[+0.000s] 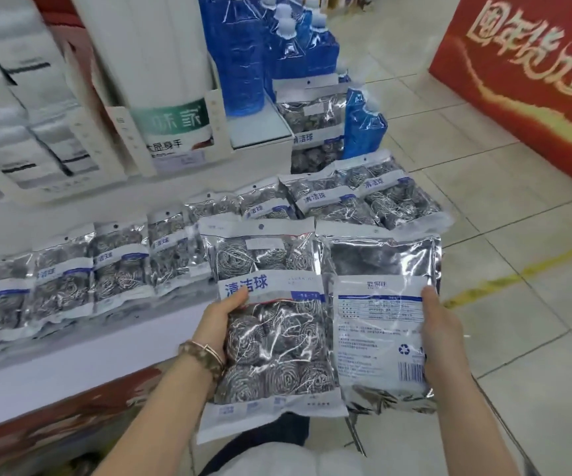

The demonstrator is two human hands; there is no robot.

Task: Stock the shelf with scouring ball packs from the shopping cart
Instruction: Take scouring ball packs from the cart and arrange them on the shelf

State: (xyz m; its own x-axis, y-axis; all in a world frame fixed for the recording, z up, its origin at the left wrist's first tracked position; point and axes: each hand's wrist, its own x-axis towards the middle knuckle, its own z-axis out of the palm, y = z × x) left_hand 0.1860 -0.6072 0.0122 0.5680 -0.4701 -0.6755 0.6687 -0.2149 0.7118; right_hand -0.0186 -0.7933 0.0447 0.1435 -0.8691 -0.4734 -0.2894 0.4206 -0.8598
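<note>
I hold two scouring ball packs side by side in front of the low white shelf (113, 341). My left hand (221, 316) grips the left edge of one pack (271, 324), front side up with blue lettering. My right hand (441, 333) grips the right edge of the other pack (379, 324), which shows its white back label. A row of several packs (119, 266) lies along the shelf, and more packs (367, 197) lie at its right end. Only a thin cart frame (355, 432) shows below the held packs.
Blue refill pouches (243, 56) and a standing scouring pack (313, 121) sit on the upper tier. White tissue packs (20, 108) and a white roll pack (164, 70) stand at the back left. A red display board (525, 63) borders the tiled floor (518, 269) at right.
</note>
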